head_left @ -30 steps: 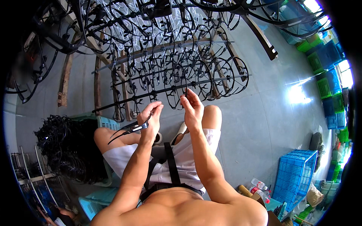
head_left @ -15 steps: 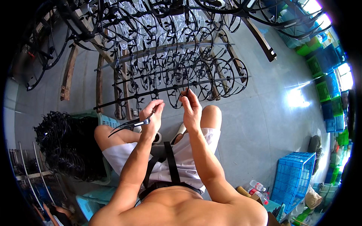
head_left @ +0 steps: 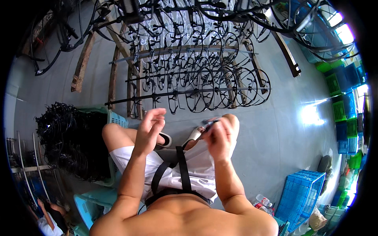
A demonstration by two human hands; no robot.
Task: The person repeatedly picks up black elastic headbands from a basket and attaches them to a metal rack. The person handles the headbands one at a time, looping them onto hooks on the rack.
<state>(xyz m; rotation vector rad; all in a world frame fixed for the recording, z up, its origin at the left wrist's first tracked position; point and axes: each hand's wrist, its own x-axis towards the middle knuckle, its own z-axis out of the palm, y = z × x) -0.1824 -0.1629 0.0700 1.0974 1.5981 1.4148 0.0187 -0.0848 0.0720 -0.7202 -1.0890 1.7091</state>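
My right hand (head_left: pixel 220 141), smeared by motion, is raised over my right knee. Its fingers are closed on a dark curved piece with a silvery part (head_left: pixel 210 123); blur hides its exact shape. To its left my left hand (head_left: pixel 148 131) is lifted with fingers bent and apart, nothing visible in it. Beyond both hands stands a low rack, its front bar (head_left: pixel 177 93) hung with several black hoop-shaped pieces (head_left: pixel 199 100). Neither hand touches the rack.
A light green basket (head_left: pixel 118 119) heaped with thin black curved pieces (head_left: pixel 75 145) stands at my left. Large black frames (head_left: pixel 271 27) loom overhead in front. A blue crate (head_left: pixel 301 196) and plastic bottles (head_left: pixel 263 200) lie right. Another person (head_left: pixel 49 220) sits at lower left.
The silver-marked black piece was in my left hand and now appears in my right. My right hand has come back from the rack, down and right. The view has shifted slightly.
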